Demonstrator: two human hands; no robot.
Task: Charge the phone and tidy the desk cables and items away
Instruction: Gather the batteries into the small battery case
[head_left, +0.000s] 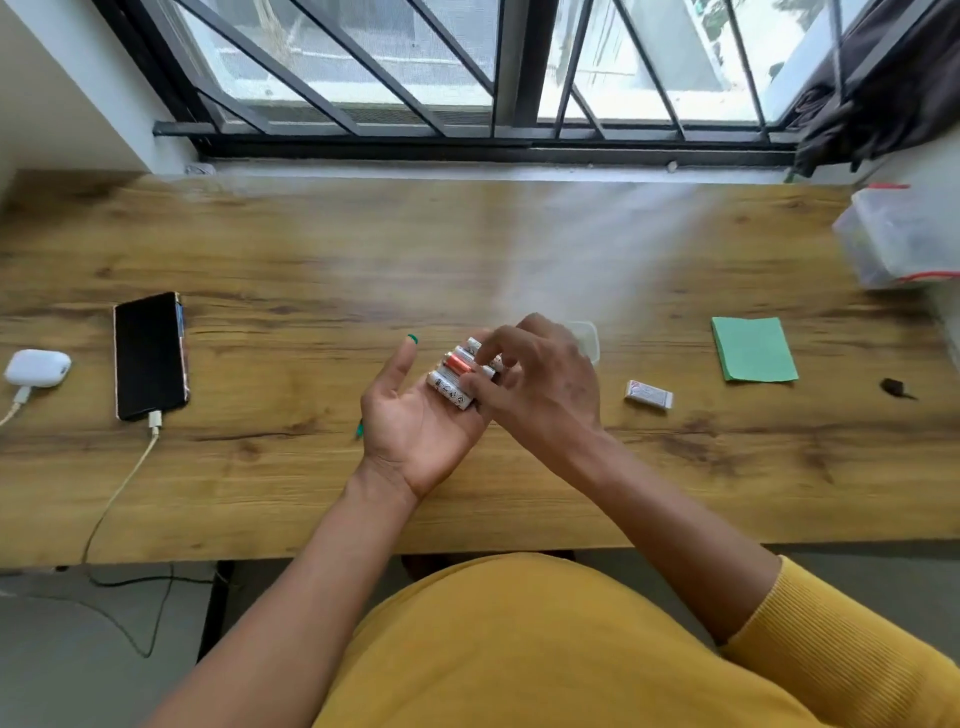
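My left hand lies palm up over the middle of the wooden desk and carries several small batteries, white ones and an orange one, across its fingers. My right hand reaches over them, its curled fingertips pinching the batteries. A black phone lies face up at the left with a white cable plugged into its near end. A white earbuds case sits at the far left, also with a cable in it.
A small clear lid or container shows partly behind my right hand. A white eraser, a green notepad and a small black object lie to the right. A clear plastic box with red clips stands far right.
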